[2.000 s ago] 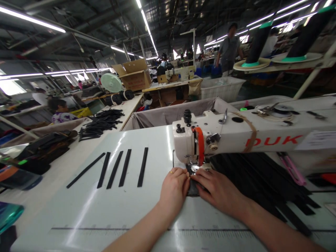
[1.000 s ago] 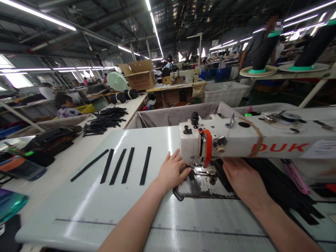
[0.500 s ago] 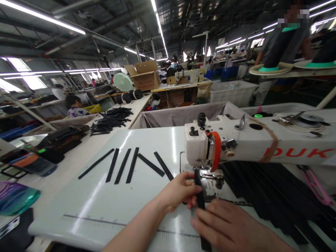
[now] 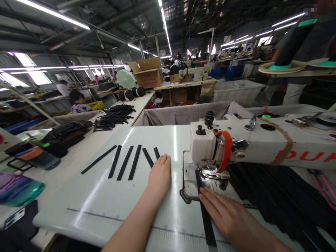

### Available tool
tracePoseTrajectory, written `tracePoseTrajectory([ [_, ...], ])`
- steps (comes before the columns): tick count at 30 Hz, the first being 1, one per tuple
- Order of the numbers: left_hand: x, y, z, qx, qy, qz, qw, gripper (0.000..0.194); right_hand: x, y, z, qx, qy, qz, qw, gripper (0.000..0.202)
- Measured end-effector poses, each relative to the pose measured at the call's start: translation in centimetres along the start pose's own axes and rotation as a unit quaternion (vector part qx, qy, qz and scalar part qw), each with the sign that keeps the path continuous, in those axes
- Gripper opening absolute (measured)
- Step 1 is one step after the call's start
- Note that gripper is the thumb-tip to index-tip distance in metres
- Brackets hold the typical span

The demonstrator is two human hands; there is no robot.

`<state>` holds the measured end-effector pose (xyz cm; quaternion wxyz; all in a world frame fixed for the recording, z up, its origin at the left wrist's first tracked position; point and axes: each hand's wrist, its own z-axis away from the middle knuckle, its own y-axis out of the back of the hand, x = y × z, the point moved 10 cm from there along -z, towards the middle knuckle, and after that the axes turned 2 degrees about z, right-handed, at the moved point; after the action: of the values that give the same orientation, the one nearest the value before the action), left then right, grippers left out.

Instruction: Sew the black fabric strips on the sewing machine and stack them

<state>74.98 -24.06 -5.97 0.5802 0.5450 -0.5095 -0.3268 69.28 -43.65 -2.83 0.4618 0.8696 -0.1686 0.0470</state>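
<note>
My left hand (image 4: 160, 176) lies palm down on the pale tabletop, left of the sewing machine, partly over the rightmost of several short black strips (image 4: 135, 162); its fingertips are pressed together and what is under them is hidden. My right hand (image 4: 225, 213) rests with fingers stretched on a long black strip (image 4: 206, 218). That strip's far end reaches the metal plate beside the presser foot (image 4: 210, 174) of the white sewing machine (image 4: 202, 143), which has an orange guard (image 4: 225, 152).
A pile of long black strips (image 4: 273, 196) lies under the machine arm, with pink scissors (image 4: 322, 187) at the right. Another black pile (image 4: 115, 117) sits on the far left table. A purple-green bottle (image 4: 23, 189) and phone (image 4: 15, 217) are at the left edge.
My left hand has let go of the long strip's far end and moved left onto the short strips. My right hand has flattened on the long strip.
</note>
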Motion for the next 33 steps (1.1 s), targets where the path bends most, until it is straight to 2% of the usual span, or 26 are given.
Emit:
tracePoseTrajectory([
  [2, -1.7, 0.6, -0.2, 0.004, 0.045, -0.027, 0.999, 0.044, 0.0, 0.3, -0.2, 0.003, 0.002, -0.006, 1.0, 0.039],
  [3, -1.8, 1.2, -0.2, 0.021, 0.051, -0.03, 0.998, 0.043, 0.0, 0.5, -0.3, 0.004, 0.003, -0.014, 1.0, 0.039],
  [5, 0.0, 2.2, 0.0, 0.045, 0.01, 0.025, 0.999, 0.039, 0.0, 0.8, -0.3, 0.003, 0.007, -0.034, 0.999, 0.04],
  [6, 1.7, 2.2, 0.2, 0.031, -0.04, 0.089, 0.995, 0.037, 0.1, 0.9, -0.2, 0.005, 0.005, -0.049, 0.999, 0.04],
  [7, 3.9, 2.0, 0.6, -0.006, -0.104, 0.168, 0.98, 0.036, 0.3, 1.1, 0.0, 0.01, -0.001, -0.066, 0.998, 0.04],
  [9, 8.1, 1.5, 2.2, -0.104, -0.229, 0.305, 0.919, 0.032, 1.0, 1.3, 0.6, 0.022, -0.023, -0.108, 0.994, 0.041],
  [11, 10.2, 1.4, 3.5, -0.175, -0.292, 0.372, 0.863, 0.022, 1.9, 1.4, 1.2, 0.031, -0.052, -0.165, 0.984, 0.041],
  [13, 10.2, 0.7, 4.0, -0.244, -0.28, 0.418, 0.829, 0.016, 2.5, 1.3, 1.5, 0.017, -0.059, -0.232, 0.971, 0.043],
  [15, 9.4, -0.6, 4.3, -0.334, -0.231, 0.463, 0.788, 0.021, 2.6, 0.9, 1.4, -0.027, -0.05, -0.28, 0.958, 0.045],
  [17, 8.8, -1.7, 4.6, -0.397, -0.188, 0.485, 0.756, 0.025, 2.5, 0.8, 1.1, -0.06, -0.035, -0.276, 0.959, 0.048],
  [18, 8.5, -2.0, 4.3, -0.395, -0.171, 0.488, 0.759, 0.024, 2.5, 1.0, 0.9, -0.059, -0.029, -0.251, 0.966, 0.05],
  [19, 8.1, -2.1, 3.7, -0.366, -0.153, 0.485, 0.779, 0.021, 2.3, 1.2, 0.7, -0.047, -0.02, -0.218, 0.975, 0.05],
  [20, 7.5, -2.0, 2.7, -0.31, -0.132, 0.473, 0.814, 0.016, 2.1, 1.5, 0.5, -0.029, -0.012, -0.177, 0.984, 0.05],
  [22, 6.0, -0.9, 1.0, -0.146, -0.089, 0.409, 0.897, 0.009, 1.6, 1.5, 0.2, -0.007, -0.01, -0.092, 0.996, 0.047],
  [23, 5.5, -0.1, 0.7, -0.064, -0.077, 0.358, 0.928, 0.009, 1.3, 1.1, 0.1, -0.005, -0.013, -0.057, 0.998, 0.046],
  [24, 5.5, 0.5, 0.7, -0.005, -0.078, 0.306, 0.949, 0.01, 1.2, 0.8, 0.1, -0.005, -0.021, -0.026, 0.999, 0.045],
  [25, 5.9, 0.8, 1.0, 0.028, -0.092, 0.263, 0.96, 0.009, 1.0, 0.3, 0.1, -0.005, -0.028, -0.001, 1.0, 0.044],
  [26, 6.7, 0.7, 1.3, 0.038, -0.119, 0.234, 0.964, 0.007, 0.8, -0.1, 0.1, -0.008, -0.032, 0.019, 0.999, 0.043],
  [29, 8.9, -0.1, 2.5, 0.019, -0.208, 0.212, 0.955, 0.009, 0.6, -0.9, 0.2, -0.01, -0.036, 0.04, 0.998, 0.044],
  [33, 9.9, -0.2, 3.2, 0.018, -0.244, 0.219, 0.944, 0.016, 0.9, -1.0, 0.3, 0.006, -0.047, 0.023, 0.999, 0.042],
])
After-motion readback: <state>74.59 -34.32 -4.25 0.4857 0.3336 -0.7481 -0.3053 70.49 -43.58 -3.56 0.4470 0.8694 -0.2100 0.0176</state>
